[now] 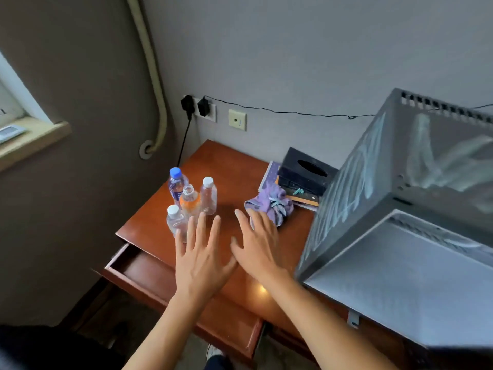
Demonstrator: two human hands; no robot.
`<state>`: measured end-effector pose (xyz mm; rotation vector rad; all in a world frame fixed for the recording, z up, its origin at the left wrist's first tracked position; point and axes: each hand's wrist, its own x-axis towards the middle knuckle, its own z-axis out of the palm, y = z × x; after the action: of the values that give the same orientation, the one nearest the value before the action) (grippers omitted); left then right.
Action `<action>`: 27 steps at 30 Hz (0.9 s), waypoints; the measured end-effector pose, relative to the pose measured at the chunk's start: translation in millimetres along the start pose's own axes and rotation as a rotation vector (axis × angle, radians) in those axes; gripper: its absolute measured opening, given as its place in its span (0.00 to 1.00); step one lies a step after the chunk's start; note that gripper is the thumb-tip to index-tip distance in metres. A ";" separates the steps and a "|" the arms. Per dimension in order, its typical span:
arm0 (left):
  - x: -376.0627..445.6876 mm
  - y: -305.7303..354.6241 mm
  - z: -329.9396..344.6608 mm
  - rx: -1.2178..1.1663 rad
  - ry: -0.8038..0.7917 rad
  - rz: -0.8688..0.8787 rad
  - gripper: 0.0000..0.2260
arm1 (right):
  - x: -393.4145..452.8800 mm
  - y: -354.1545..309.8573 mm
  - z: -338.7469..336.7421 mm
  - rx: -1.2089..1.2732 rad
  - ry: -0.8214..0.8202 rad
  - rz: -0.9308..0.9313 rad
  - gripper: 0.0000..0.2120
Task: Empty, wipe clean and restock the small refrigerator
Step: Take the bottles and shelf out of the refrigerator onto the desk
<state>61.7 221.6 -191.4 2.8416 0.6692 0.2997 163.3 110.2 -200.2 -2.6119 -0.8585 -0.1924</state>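
Wooden desk [240,166], left hand [198,259] and right hand [260,247] above, fingers spread, holding nothing

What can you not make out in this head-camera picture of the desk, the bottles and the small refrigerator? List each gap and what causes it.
- Refrigerator interior: out of sight; the right edge crops the body.
- Open drawer contents: left hand and forearm cover part.
- Nearest bottle: left fingers overlap its lower part.
- Bottle labels: too small.
- Purple cloth: right hand hides its near edge.
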 end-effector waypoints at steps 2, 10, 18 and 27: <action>-20.0 18.4 5.3 0.000 -0.008 0.049 0.36 | -31.3 9.5 -14.8 -0.007 0.016 0.024 0.30; -100.6 96.7 22.1 0.014 -0.118 0.226 0.35 | -150.9 58.8 -63.8 -0.049 0.034 0.163 0.29; -151.1 172.3 33.5 -0.025 -0.175 0.443 0.35 | -228.2 116.4 -95.7 -0.109 0.037 0.379 0.29; -131.5 249.0 69.4 0.080 -0.416 0.604 0.34 | -237.5 178.4 -118.3 -0.058 -0.038 0.572 0.31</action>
<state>66.8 -67.2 -216.4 2.9701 -0.2698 -0.2387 77.3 -197.7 -205.9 -2.7974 -0.0925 -0.0093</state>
